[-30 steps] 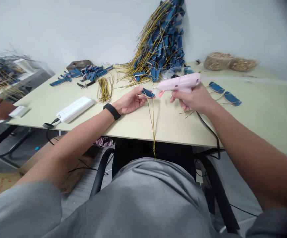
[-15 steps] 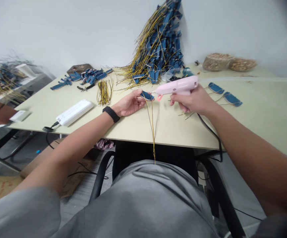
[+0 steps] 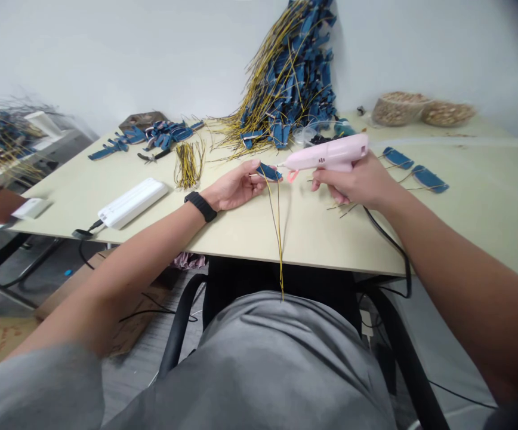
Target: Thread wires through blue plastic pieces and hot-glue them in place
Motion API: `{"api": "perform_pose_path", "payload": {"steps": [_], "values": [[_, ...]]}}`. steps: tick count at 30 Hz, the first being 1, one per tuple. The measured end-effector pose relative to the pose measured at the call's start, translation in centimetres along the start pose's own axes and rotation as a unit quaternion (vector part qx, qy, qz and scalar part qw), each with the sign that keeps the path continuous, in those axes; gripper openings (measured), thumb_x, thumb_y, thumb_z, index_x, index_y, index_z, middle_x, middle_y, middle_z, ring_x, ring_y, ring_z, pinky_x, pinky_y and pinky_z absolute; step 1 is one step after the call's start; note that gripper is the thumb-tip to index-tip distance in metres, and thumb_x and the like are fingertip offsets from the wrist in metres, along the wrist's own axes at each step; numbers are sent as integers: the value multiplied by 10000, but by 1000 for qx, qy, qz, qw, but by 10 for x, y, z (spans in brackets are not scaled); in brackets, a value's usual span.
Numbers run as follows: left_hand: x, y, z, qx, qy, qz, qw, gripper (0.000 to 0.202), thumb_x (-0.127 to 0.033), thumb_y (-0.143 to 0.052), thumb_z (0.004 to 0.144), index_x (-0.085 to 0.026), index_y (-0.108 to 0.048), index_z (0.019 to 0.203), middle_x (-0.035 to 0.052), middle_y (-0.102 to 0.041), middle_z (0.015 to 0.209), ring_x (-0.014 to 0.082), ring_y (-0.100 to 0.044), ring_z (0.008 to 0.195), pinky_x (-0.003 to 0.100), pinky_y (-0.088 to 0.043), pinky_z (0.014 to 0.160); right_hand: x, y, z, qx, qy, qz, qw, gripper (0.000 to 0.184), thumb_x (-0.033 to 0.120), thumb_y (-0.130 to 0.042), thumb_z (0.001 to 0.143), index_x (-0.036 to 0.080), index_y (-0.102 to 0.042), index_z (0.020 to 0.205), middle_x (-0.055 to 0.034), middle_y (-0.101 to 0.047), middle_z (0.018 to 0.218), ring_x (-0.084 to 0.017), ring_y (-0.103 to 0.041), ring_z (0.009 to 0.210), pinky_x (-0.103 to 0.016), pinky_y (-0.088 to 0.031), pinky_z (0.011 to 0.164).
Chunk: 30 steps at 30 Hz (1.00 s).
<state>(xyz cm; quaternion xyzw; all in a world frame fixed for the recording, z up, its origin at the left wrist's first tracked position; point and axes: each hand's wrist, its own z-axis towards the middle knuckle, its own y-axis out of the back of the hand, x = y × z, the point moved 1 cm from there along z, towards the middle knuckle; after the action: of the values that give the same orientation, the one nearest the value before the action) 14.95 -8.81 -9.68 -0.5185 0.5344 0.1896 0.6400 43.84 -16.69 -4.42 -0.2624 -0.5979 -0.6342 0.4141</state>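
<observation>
My left hand (image 3: 240, 185), with a black band at the wrist, pinches a small blue strip-like piece (image 3: 269, 172) by its left end. Yellow and black wires (image 3: 279, 239) hang from this piece past the table edge. My right hand (image 3: 352, 182) is closed around the grip of a pink hot glue gun (image 3: 326, 153). Its nozzle points left, close to the right end of the blue piece; whether they touch I cannot tell. Right of that hand, two similar blue pieces (image 3: 429, 179) with wires lie on the table.
A tall heap of blue pieces with yellow wires (image 3: 286, 83) leans against the wall. A wire bundle (image 3: 188, 166), pliers (image 3: 154, 156), more blue pieces (image 3: 167, 134) and a white power strip (image 3: 132, 202) lie at left. Two filled bags (image 3: 400, 109) stand at back right. The gun's black cord (image 3: 388, 236) drops over the edge.
The view has shifted slightly. Both hands keep their hold, and the glue gun's nozzle stays close to the blue piece.
</observation>
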Motion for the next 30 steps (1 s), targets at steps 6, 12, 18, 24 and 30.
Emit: {"api": "perform_pose_path", "payload": {"steps": [6, 12, 18, 24, 30], "values": [[-1, 2, 4, 34, -1, 2, 999, 341, -340, -1105, 1063, -134, -844, 991, 53, -909, 993, 60, -718, 700, 178, -601, 718, 14, -5, -4, -25, -12, 40, 999, 109, 145, -840, 966, 183, -842, 1068, -65, -877, 840, -120, -552, 427, -294, -453, 393], [-5, 9, 9, 37, 1, 7, 999, 358, -342, -1114, 1063, -161, -817, 977, 32, -911, 1011, 74, -754, 731, 208, -607, 730, 17, -7, -4, -36, -34, 6, 999, 246, 82, -817, 1026, 176, -826, 799, 5, -620, 507, -109, -520, 380, -236, -421, 404], [-5, 7, 7, 35, 4, 2, 999, 296, -320, -1104, 1086, -108, -904, 1033, 42, -856, 929, 67, -708, 677, 183, -621, 718, 17, -6, -4, -47, -50, -25, 997, 291, 92, -803, 1014, 197, -822, 744, 7, -602, 482, -124, -524, 391, -257, -432, 432], [-6, 4, 5, 20, 8, -6, 1000, 256, -268, -1080, 1104, -98, -917, 1004, 45, -865, 932, 54, -701, 666, 159, -614, 701, 16, -7, -5, -55, -55, -7, 997, 73, 166, -856, 941, 232, -824, 935, -44, -790, 724, -175, -579, 478, -346, -518, 481], [-8, 3, 6, 20, 19, 3, 1000, 274, -285, -1105, 1077, -92, -920, 1014, 40, -868, 888, 49, -684, 622, 163, -613, 693, 12, -7, -6, -24, -53, -12, 998, 201, 328, -998, 960, 263, -815, 1015, -20, -647, 645, -194, -569, 539, -364, -605, 516]]}}
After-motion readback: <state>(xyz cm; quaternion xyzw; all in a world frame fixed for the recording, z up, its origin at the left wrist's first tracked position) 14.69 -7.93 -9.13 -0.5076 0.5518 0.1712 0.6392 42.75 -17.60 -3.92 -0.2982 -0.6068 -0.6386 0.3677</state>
